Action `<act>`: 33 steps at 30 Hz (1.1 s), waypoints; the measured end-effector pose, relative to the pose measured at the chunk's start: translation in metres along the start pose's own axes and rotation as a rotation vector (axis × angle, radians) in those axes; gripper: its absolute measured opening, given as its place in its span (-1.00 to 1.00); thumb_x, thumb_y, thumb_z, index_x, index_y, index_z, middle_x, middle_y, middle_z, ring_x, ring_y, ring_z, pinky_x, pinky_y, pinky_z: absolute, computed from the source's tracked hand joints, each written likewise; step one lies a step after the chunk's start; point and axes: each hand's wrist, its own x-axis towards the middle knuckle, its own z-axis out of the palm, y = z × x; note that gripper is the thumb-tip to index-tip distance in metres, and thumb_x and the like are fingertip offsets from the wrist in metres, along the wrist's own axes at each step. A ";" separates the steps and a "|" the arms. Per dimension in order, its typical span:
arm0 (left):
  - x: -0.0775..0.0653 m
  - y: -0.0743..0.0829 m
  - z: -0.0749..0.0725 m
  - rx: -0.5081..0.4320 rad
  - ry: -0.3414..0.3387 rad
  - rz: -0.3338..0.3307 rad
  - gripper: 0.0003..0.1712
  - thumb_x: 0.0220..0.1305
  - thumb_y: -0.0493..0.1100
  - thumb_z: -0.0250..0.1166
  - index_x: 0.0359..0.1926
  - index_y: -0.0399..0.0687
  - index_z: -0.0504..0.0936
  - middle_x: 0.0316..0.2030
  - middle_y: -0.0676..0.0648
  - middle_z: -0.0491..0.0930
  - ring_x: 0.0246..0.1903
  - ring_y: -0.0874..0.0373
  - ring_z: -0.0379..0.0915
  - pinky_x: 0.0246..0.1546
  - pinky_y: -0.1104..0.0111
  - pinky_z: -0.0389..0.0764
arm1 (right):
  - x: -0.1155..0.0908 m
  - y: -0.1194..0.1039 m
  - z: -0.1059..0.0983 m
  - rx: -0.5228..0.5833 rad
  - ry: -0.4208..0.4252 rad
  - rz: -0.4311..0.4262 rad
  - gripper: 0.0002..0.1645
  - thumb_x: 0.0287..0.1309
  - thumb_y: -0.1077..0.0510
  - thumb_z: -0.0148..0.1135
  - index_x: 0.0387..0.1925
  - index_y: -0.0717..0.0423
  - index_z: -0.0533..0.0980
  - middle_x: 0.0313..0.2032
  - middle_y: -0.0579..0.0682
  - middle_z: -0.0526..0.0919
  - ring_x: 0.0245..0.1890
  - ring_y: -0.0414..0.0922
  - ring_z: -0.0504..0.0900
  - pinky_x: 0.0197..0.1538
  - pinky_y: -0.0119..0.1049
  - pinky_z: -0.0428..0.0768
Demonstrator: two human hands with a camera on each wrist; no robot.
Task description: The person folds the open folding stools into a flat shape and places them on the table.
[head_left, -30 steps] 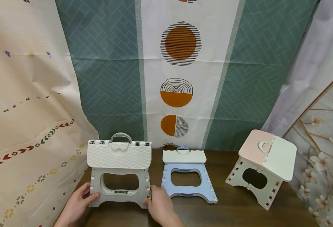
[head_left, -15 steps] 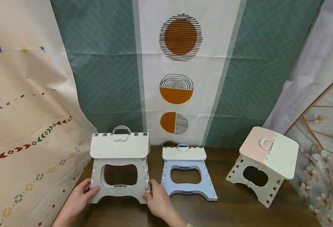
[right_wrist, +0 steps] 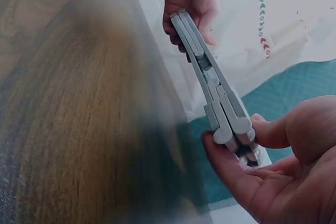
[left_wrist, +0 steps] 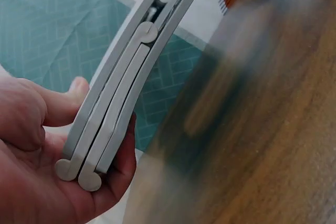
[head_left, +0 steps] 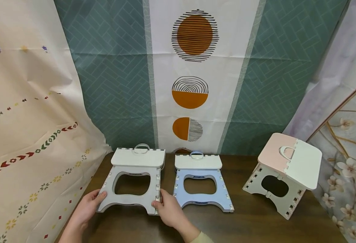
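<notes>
gripping, with the left hand (head_left: 88, 204), the near corner at seven o'clock of a folded pale grey plastic stool (head_left: 129, 199) with a white rectangular panel (head_left: 140, 159) and a clear arched handle (head_left: 141, 145) toward twelve o'clock. gripping likewise, with the right hand (head_left: 169, 209), the near corner at five o'clock, with a thumb on one face and fingers curled round the other in both wrist views. tipped noticeably farther back than a second ago, and swung to point nearer one o'clock, with the white panel now looking shorter from top to bottom. brought thus into much the same slant as a folded light blue and white plastic stool (head_left: 200, 198), just beside at three o'clock. unable to tell whether resting on the dark brown wood-grain tabletop (head_left: 241, 226) or held slightly above. left unaltered, well apart at three o'clock, beside an unfolded pink and white plastic stool (head_left: 297, 166) on standing legs. to be read, as a judgement, as a laying-down well along beside the blue stool, but not yet finished, with neither corner released.
</notes>
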 end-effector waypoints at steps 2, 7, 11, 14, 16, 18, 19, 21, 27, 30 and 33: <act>0.002 0.001 0.001 0.015 -0.001 -0.004 -0.33 0.55 -0.02 0.05 0.29 -0.61 0.24 -0.32 -0.08 0.63 -0.36 0.17 0.54 -0.32 0.32 0.57 | 0.001 0.000 0.000 -0.011 -0.005 -0.001 -0.69 0.31 0.12 0.29 0.00 0.18 0.51 -0.40 -0.22 0.64 -0.40 -0.37 0.58 -0.32 -0.38 0.53; 0.005 -0.001 0.003 0.043 0.009 -0.007 -0.32 0.55 0.00 0.05 0.27 -0.62 0.28 -0.32 -0.08 0.62 -0.34 0.16 0.53 -0.30 0.33 0.54 | 0.002 0.001 0.000 -0.038 -0.009 0.008 -0.74 0.32 0.11 0.27 -0.04 0.14 0.52 -0.38 -0.21 0.65 -0.39 -0.37 0.58 -0.31 -0.38 0.53; 0.008 -0.001 0.002 0.074 0.021 -0.012 -0.31 0.55 0.05 0.03 0.26 -0.60 0.31 -0.31 -0.08 0.62 -0.30 0.16 0.51 -0.25 0.34 0.52 | 0.003 -0.001 0.000 -0.085 -0.014 0.015 -0.71 0.35 0.06 0.25 -0.02 0.15 0.52 -0.42 -0.21 0.62 -0.43 -0.36 0.53 -0.33 -0.36 0.50; 0.008 -0.003 0.002 0.092 0.024 -0.024 -0.30 0.55 0.06 0.03 0.24 -0.59 0.33 -0.29 -0.08 0.61 -0.28 0.16 0.50 -0.23 0.33 0.50 | 0.004 -0.001 0.001 -0.118 -0.016 0.029 -0.64 0.35 0.04 0.25 0.02 0.20 0.52 -0.43 -0.21 0.60 -0.44 -0.35 0.51 -0.32 -0.35 0.49; 0.008 -0.004 0.001 0.097 0.025 -0.033 -0.29 0.54 0.08 0.04 0.24 -0.59 0.35 -0.29 -0.08 0.61 -0.28 0.15 0.49 -0.23 0.33 0.49 | 0.004 0.000 0.002 -0.133 -0.013 0.038 -0.61 0.34 0.04 0.25 0.04 0.23 0.52 -0.44 -0.22 0.59 -0.44 -0.34 0.51 -0.32 -0.34 0.49; 0.007 -0.006 0.001 0.102 0.025 -0.041 -0.29 0.54 0.09 0.04 0.23 -0.58 0.35 -0.30 -0.07 0.61 -0.28 0.16 0.49 -0.22 0.33 0.49 | 0.004 0.002 0.004 -0.128 -0.019 0.049 -0.59 0.34 0.05 0.25 0.07 0.25 0.52 -0.43 -0.21 0.60 -0.43 -0.34 0.51 -0.32 -0.33 0.49; 0.006 -0.007 0.001 0.107 0.029 -0.045 -0.29 0.54 0.09 0.05 0.23 -0.58 0.36 -0.31 -0.07 0.61 -0.28 0.16 0.49 -0.23 0.33 0.49 | 0.004 0.003 0.005 -0.125 -0.024 0.054 -0.59 0.34 0.04 0.25 0.07 0.24 0.52 -0.43 -0.21 0.60 -0.43 -0.34 0.51 -0.32 -0.34 0.49; 0.005 -0.008 0.000 0.114 0.031 -0.052 -0.29 0.54 0.09 0.04 0.22 -0.59 0.37 -0.32 -0.06 0.61 -0.29 0.15 0.48 -0.23 0.32 0.48 | 0.004 0.004 0.008 -0.123 -0.038 0.065 -0.59 0.35 0.04 0.24 0.07 0.24 0.52 -0.42 -0.21 0.59 -0.43 -0.33 0.50 -0.32 -0.33 0.49; 0.006 -0.011 0.000 0.157 0.030 -0.050 -0.25 0.52 0.16 0.05 0.20 -0.57 0.41 -0.31 -0.07 0.60 -0.27 0.13 0.46 -0.23 0.30 0.46 | 0.005 0.005 0.009 -0.177 -0.032 0.071 -0.41 0.35 -0.04 0.24 0.20 0.31 0.47 -0.28 -0.07 0.67 -0.27 -0.21 0.59 -0.20 -0.23 0.54; 0.007 -0.012 0.001 0.233 0.034 -0.013 -0.23 0.46 0.21 0.11 0.18 -0.52 0.46 -0.25 -0.10 0.61 -0.23 0.11 0.46 -0.21 0.28 0.47 | 0.006 0.003 0.008 -0.194 -0.030 0.083 -0.21 0.23 -0.12 0.34 0.29 0.31 0.39 -0.11 0.06 0.70 -0.12 -0.08 0.63 -0.10 -0.15 0.57; 0.009 -0.011 0.003 0.349 0.031 0.038 -0.12 0.33 0.25 0.26 0.24 -0.51 0.42 -0.05 -0.26 0.61 -0.10 -0.01 0.49 -0.11 0.17 0.50 | 0.007 0.003 0.009 -0.236 -0.043 0.102 0.07 0.03 -0.19 0.48 0.38 0.35 0.28 0.05 0.16 0.66 0.02 0.01 0.62 -0.02 -0.10 0.58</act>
